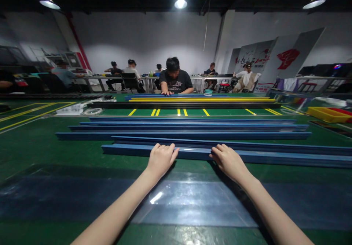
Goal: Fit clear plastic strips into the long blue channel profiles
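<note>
Both my hands rest on the nearest of several long blue rails (192, 152) that lie across the green floor. My left hand (161, 157) has its fingers curled over the rail's near edge. My right hand (227, 159) grips the same rail a little to the right, fingers bent over its top. A clear glossy plastic sheet (181, 201) lies under my forearms, just in front of the rail.
More blue rails (187, 127) lie parallel beyond. Farther back a seated person in a dark shirt (175, 78) presses hands on blue, yellow and black rails (198, 100). Other people sit at tables by the back wall. A yellow tray (327, 113) stands at right.
</note>
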A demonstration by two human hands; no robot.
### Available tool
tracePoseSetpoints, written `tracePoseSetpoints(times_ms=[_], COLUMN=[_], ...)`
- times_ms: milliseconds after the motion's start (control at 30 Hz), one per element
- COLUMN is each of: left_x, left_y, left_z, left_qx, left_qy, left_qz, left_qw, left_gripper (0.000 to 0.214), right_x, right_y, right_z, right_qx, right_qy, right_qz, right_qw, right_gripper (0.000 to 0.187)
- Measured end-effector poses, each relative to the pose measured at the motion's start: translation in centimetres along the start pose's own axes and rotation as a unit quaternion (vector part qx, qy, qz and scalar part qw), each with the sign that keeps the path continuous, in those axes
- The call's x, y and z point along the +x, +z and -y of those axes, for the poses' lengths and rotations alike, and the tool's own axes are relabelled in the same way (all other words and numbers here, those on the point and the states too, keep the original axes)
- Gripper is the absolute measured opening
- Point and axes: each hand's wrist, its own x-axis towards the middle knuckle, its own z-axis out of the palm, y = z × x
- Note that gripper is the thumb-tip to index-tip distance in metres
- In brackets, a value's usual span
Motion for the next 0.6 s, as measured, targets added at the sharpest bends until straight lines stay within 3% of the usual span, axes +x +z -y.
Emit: tracePoseSetpoints(times_ms=[167,333,600], left_x=[0.3,0.3,-0.9], left_y=[-0.5,-0.6,-1.6], left_z=[0.3,0.8,4.4], left_qx=[-0.057,-0.106,-0.041], left_qy=[-0.062,-0.06,-0.081], left_qz=[0.069,0.101,0.109], left_qw=[0.994,0.987,0.99], left_gripper=[0.031,0.022,0.012], right_x=[0.0,0.1,0.1], right_y=[0.1,0.2,0.3], right_z=[-0.1,-0.3,-0.7], right_qx=[0.007,0.002,0.009], right_qy=[0.005,0.002,-0.007], right_qz=[0.009,0.007,0.014], right_qw=[1.0,1.0,1.0], right_gripper=[0.019,0.022,0.022])
